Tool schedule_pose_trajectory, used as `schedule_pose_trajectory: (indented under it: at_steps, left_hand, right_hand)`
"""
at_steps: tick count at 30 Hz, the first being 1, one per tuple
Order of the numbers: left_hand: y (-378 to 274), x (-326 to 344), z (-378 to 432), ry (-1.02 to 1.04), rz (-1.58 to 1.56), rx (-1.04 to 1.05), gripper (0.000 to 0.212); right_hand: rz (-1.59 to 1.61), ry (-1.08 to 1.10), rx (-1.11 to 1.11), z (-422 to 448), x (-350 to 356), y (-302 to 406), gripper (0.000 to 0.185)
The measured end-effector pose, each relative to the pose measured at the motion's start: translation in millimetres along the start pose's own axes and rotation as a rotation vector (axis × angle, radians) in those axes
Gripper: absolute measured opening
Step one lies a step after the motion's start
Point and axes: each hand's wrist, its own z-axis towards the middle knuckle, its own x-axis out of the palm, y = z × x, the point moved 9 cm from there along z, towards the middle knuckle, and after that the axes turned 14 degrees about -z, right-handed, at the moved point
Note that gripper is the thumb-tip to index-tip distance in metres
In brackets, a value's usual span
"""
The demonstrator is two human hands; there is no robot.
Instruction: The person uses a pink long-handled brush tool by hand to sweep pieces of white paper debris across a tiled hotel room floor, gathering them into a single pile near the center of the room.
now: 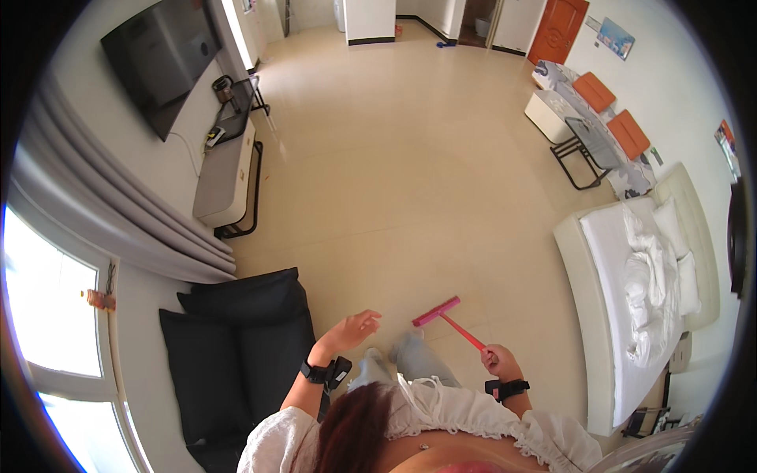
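Observation:
My right hand [500, 362] is closed around the red handle of a pink-headed brush or squeegee [437, 311]. Its wide head points up and to the left, in front of my feet; whether it touches the floor I cannot tell. My left hand [349, 331] is raised beside the black sofa, with nothing in it and its fingers loosely bent and apart. A black strap with a small device circles each wrist. Below the hands show my light grey trousers and shoes on the beige tiled floor [378, 195].
The black sofa [236, 355] stands close on my left, with a low TV cabinet [227, 177] beyond it. To the right is a bed [633, 307] with rumpled white bedding. A small folding table [593, 143] stands by a patterned sofa further off.

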Motion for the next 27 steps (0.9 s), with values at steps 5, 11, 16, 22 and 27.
schedule_pose_trajectory:
  at_steps: [5,11,16,22,27]
  left_hand:
    - [-16,13,70,0.052,-0.029,0.021,0.024]
    - [-47,28,159,0.151,-0.036,-0.029,0.025]
    - [-65,73,228,0.29,-0.004,-0.062,0.026]
    - [-80,145,311,0.573,0.023,-0.121,0.026]
    - [-61,188,374,0.79,0.1,-0.208,0.027]
  right_hand:
    - [-0.349,-0.005,-0.193,33,-5,62,0.012]
    - [-0.351,-0.029,-0.316,93,-32,131,0.018]
    - [-0.147,-0.238,-0.126,136,-99,137,0.018]
    - [-0.147,-0.498,-0.021,154,-197,104,0.021]
    - [-0.265,-0.664,0.154,137,-254,29,0.018]
